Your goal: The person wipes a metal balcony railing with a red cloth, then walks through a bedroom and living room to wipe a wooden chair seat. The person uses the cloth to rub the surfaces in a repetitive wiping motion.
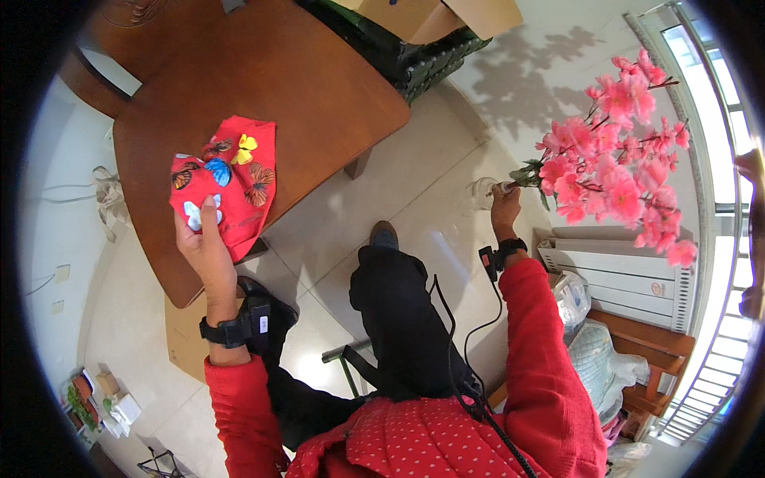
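My left hand [209, 248] grips the lower edge of a red cloth [260, 149] printed with butterflies in blue, yellow, white and orange. Part of that cloth lies over the edge of a brown wooden table [323, 77]. Out to the right, my right hand [505, 206] is closed around the neck of a clear glass vase [483, 194]. Pink artificial blossom branches [615, 155] come out of the vase's mouth and spread to the right. The vase is tilted on its side in this view; whether it touches anything below cannot be told.
An open cardboard box [412, 21] sits on a dark seat behind the table. A white radiator [621, 281] and a railed window are at the right. Bags lie on a wooden bench [633, 340] at the lower right. Another cardboard box [182, 340] stands under the table's near corner.
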`<state>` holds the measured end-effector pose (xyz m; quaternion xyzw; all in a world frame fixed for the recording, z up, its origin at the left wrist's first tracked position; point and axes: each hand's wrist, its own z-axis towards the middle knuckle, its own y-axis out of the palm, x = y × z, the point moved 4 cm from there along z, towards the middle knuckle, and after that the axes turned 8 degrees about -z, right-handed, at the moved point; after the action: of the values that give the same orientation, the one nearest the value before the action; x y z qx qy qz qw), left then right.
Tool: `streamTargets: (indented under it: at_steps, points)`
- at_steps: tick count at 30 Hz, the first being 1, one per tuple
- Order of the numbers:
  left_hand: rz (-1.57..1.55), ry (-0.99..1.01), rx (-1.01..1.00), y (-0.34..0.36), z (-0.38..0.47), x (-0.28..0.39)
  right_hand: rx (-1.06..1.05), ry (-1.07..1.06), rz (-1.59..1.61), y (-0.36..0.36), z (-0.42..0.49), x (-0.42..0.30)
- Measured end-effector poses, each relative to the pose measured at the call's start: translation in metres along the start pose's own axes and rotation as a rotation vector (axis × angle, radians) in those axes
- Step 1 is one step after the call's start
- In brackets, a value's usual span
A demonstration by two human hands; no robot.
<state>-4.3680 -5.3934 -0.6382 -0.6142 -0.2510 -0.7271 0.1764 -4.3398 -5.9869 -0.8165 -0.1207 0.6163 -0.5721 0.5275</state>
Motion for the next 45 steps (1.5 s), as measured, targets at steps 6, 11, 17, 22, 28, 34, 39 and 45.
streamTargets:
  at_steps: [6, 11, 17, 22, 28, 34, 39, 45]
  points:
    - [0.021, 0.001, -0.001, 0.0, -0.002, 0.001, -0.046, 0.113, 0.024, 0.034, -0.018, 0.034]
    - [0.034, 0.019, 0.005, 0.002, -0.001, 0.001, 0.019, 0.108, 0.049, 0.046, -0.023, 0.052]
    - [0.03, 0.026, -0.001, 0.006, 0.0, 0.002, -0.045, 0.294, -0.003, 0.054, -0.026, 0.073]
    - [-0.006, 0.003, 0.012, 0.007, -0.001, 0.001, -0.087, 0.246, -0.054, 0.048, -0.032, 0.068]
    - [0.016, 0.021, -0.009, 0.008, 0.0, 0.001, -0.191, 0.226, -0.092, 0.062, -0.033, 0.086]
    - [-0.11, -0.021, 0.014, 0.011, -0.001, 0.003, -0.477, 0.441, 0.164, 0.091, -0.067, 0.122]
    - [-0.101, 0.089, 0.001, 0.011, 0.016, 0.008, -0.65, 0.415, 0.589, 0.072, -0.13, 0.028]
    - [0.299, 0.332, 0.105, -0.013, 0.002, 0.032, -0.625, -0.246, 0.645, -0.041, -0.116, -0.219]
